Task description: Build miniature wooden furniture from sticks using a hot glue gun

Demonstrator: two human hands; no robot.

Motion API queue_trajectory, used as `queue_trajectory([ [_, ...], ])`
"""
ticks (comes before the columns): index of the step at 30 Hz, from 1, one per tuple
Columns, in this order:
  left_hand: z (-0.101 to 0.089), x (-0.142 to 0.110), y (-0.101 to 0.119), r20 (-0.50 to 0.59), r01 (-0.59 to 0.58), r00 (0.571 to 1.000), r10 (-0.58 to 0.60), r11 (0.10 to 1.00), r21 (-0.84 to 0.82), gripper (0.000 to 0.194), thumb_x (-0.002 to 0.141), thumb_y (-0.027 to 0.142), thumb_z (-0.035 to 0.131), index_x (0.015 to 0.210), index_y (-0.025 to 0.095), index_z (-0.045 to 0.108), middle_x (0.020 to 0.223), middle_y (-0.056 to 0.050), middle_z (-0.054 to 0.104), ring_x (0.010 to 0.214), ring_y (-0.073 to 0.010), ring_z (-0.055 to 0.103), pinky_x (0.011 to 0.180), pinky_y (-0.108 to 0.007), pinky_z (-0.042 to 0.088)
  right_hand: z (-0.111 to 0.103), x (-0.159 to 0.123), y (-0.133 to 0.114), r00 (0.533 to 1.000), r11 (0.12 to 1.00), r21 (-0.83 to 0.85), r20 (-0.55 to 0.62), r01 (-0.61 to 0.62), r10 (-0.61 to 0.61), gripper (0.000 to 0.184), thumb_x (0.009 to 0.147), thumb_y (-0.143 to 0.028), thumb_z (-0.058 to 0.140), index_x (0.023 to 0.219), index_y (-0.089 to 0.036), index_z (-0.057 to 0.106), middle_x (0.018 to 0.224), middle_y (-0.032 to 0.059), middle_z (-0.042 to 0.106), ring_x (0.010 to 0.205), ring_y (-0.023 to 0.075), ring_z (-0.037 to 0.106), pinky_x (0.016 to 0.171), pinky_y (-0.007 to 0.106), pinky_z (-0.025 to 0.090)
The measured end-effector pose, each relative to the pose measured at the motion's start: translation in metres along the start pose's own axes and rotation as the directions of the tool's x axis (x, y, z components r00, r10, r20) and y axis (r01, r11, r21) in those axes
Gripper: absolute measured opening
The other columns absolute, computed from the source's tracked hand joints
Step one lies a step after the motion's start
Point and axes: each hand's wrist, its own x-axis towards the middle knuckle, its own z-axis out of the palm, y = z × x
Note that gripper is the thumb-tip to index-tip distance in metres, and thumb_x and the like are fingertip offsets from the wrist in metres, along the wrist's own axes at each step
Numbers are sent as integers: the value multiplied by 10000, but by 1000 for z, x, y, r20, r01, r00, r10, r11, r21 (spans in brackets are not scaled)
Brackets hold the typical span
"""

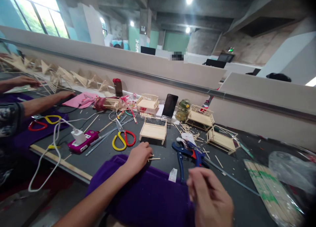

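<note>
Several toy beds (pixel 153 131) stand assembled; sticks (pixel 155 159) lie loose beside the left hand (pixel 140 155), its grip unclear, while the right hand (pixel 212 195) has fingertips together.

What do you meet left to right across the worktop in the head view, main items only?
Left scissors → magenta power strip → middle scissors → front-centre wooden model → blue-handled tools → plastic-wrapped sticks.

From my end, no lettering is legible. Green-lit sign (pixel 230 50), 2 o'clock: too small to read. Small plate (pixel 143 30) on concrete column (pixel 145 18), just left of 12: blurred. White tag (pixel 173 175) at purple cloth (pixel 148 200), near 6: unreadable. Bagged sticks (pixel 273 195), 4 o'clock: green markings, illegible to me.
</note>
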Motion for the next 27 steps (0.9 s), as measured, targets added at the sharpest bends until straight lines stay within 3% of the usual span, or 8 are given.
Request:
queue_trajectory([
  [3,5,6,-2,30,-4,1000,4,1000,4,143,870,225,523,805,204,648,882,-56,607,888,-201,553,703,-282,386,19,25,-12,996,942,-328,-61,-75,58,260,819,-450,556,818,-213,664,726,27,663,618,178,585,574,268,421],
  [6,10,9,0,16,-12,1000,12,1000,2,131,857,201,532,782,200,639,855,-57,607,864,-199,554,686,-278,381,23,32,0,997,868,-490,-53,-73,54,254,820,-429,494,786,-229,647,721,22,673,631,192,594,600,274,402],
  [12,0,4,9,-84,13,996,-19,997,-70,141,872,167,474,834,190,608,869,-58,622,880,-199,552,719,-285,384,16,36,37,998,799,-599,-59,-47,14,226,838,-319,433,868,-223,635,847,50,690,773,214,624,655,280,404],
  [17,-10,-1,14,-120,-3,992,-23,978,-210,118,824,142,523,881,192,612,859,-37,627,835,-180,557,736,-283,392,3,46,42,997,685,-728,-58,-5,-54,255,853,-231,420,986,-188,632,963,87,666,924,230,595,777,290,402],
  [23,-19,-5,16,-153,-26,988,-37,919,-393,92,771,160,575,749,193,658,783,-30,583,786,-183,525,730,-299,375,-26,67,31,980,617,-768,-198,-173,29,274,913,-327,368,946,-199,609,961,114,655,920,273,600,725,336,397],
  [27,-21,-1,12,-147,-1,984,-100,822,-570,105,769,223,593,755,189,691,803,-36,600,748,-169,528,719,-300,396,-31,90,36,967,618,-744,-212,-255,144,334,891,-452,420,963,-174,590,895,154,668,844,306,633,703,383,416],
])
